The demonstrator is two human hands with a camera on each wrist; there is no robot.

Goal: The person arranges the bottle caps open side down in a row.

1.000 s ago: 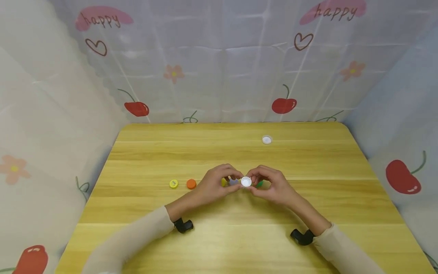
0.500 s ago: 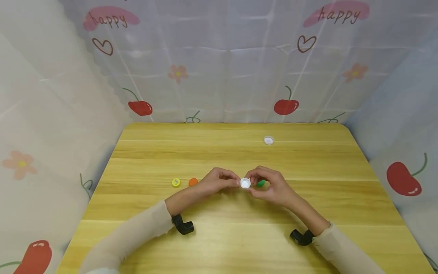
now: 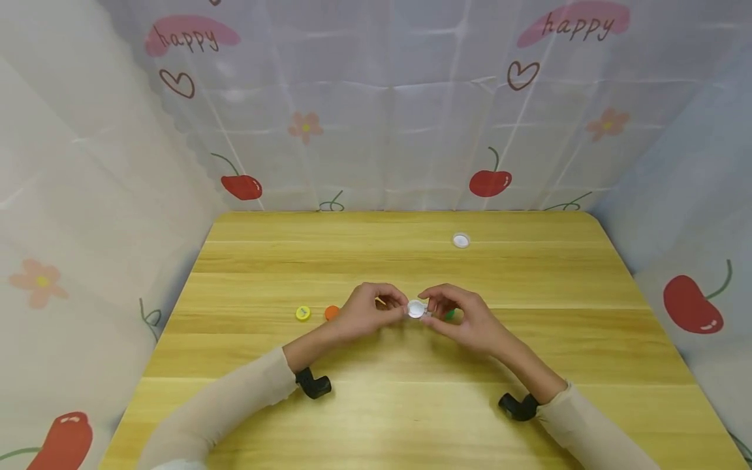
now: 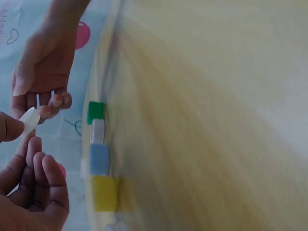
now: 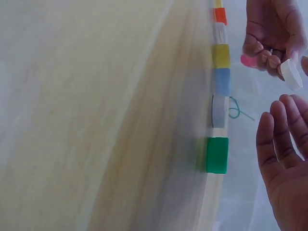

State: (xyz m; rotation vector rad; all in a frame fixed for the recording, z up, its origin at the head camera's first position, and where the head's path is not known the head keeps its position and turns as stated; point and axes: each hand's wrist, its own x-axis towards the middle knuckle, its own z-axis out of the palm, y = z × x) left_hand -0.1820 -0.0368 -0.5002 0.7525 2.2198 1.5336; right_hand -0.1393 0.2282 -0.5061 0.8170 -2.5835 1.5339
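Observation:
A small white bottle cap (image 3: 416,309) is raised over the table, its hollow side showing in the head view. My left hand (image 3: 365,314) pinches its edge between thumb and forefinger, as the left wrist view also shows with the cap (image 4: 30,120) seen edge-on. Just to the right, my right hand (image 3: 470,318) has thumb and fingers spread apart beside the cap. In the right wrist view, that hand's relaxed fingers (image 5: 284,130) hold nothing. Below and behind the hands stand a green cap (image 5: 217,155), a white cap (image 5: 219,111), a light blue cap (image 5: 222,82) and a yellow cap (image 5: 222,56).
Further left along the row lie an orange cap (image 3: 331,313) and another yellow cap (image 3: 302,313). A white cap with a clear rim (image 3: 461,240) lies near the back of the wooden table (image 3: 376,418). A printed curtain (image 3: 382,117) closes off the back and sides.
One second ago my right hand gripped the white bottle cap; then both hands touched it. Now the right fingers have parted from it and the left hand holds it, slightly further left.

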